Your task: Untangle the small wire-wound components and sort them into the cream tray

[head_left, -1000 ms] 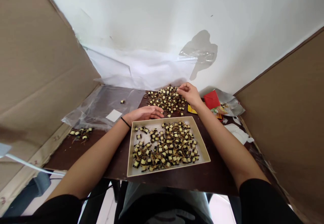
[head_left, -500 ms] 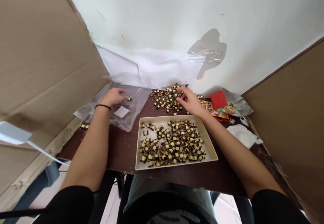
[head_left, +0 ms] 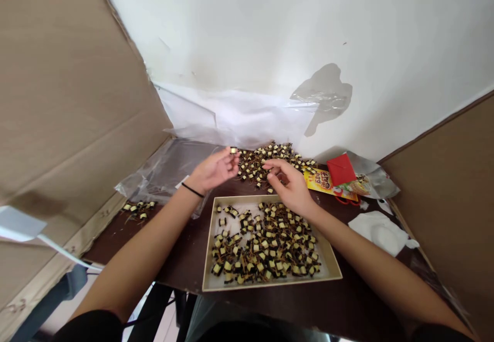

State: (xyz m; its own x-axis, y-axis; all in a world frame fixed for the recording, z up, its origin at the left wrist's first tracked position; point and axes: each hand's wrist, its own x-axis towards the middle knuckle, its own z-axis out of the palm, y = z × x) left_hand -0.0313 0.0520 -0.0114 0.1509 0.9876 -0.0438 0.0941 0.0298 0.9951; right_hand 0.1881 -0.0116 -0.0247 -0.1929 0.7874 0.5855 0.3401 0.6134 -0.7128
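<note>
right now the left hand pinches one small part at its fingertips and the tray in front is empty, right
Not quite. The left hand does pinch one small part at its fingertips, but the tray is not empty: the head view shows it scattered with many of the same parts.

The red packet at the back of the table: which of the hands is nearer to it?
Right. The right hand hovers over the tray's far edge, just left of the red packet. The left hand, pinching a small component, is farther off, beyond the loose pile.
</note>
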